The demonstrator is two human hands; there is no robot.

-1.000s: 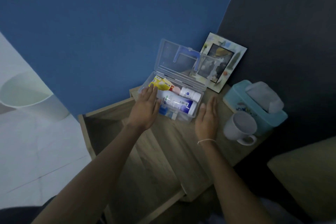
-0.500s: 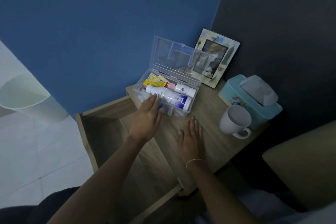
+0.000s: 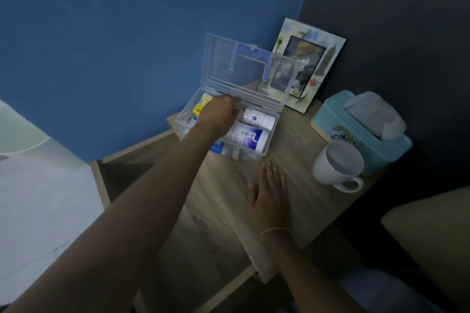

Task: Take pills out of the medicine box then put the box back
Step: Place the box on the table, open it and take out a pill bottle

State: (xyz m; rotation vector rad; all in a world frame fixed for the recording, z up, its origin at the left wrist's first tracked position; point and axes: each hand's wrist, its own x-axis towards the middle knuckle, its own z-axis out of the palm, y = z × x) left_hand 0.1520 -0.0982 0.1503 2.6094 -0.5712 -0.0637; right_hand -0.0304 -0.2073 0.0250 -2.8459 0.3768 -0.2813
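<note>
The clear plastic medicine box (image 3: 270, 145) stands at the back of the wooden nightstand (image 3: 302, 201), its lid (image 3: 221, 61) upright and open. Inside lie a large white bottle with a blue label (image 3: 245, 136), a smaller white bottle (image 3: 260, 118) and a yellow packet (image 3: 201, 106). My left hand (image 3: 220, 115) reaches into the box over the left ends of the bottles, its fingers bent down and hidden. My right hand (image 3: 269, 198) lies flat on the tabletop in front of the box, fingers straight, holding nothing.
A white mug (image 3: 335, 166) and a teal tissue box (image 3: 356, 132) stand to the right of the box. A picture frame (image 3: 326, 58) leans on the dark wall behind. An open drawer (image 3: 127, 175) juts out at the left under my arm.
My left hand moved forward from the box's front edge into the box. My right hand stays flat on the tabletop. The camera came closer.
</note>
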